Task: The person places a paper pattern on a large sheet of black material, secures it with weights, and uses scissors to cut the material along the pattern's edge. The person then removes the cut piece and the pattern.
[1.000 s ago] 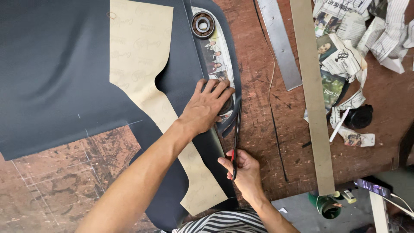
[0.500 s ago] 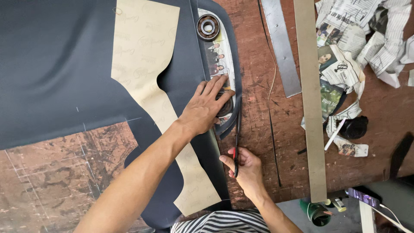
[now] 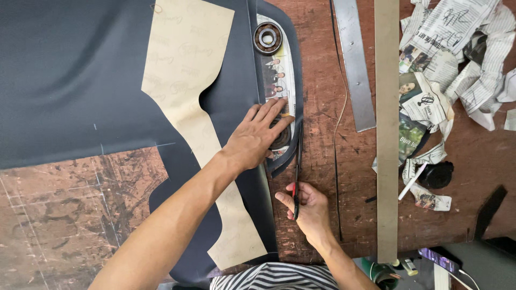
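Scissors (image 3: 297, 166) sit in the right hand (image 3: 309, 209), fingers closed on the handles, blades at the dark sheet's (image 3: 80, 80) edge. Just past it, the left hand (image 3: 255, 137) lies flat and open on the sheet (beside the tan pattern (image 3: 188, 70)). Farther off, a metal ring (image 3: 267, 38) rests on the tabletop (image 3: 322, 80).

Bright, even daylight; soft shadows; sharp centre, slight wide-angle stretch at edges; no glare or blur.
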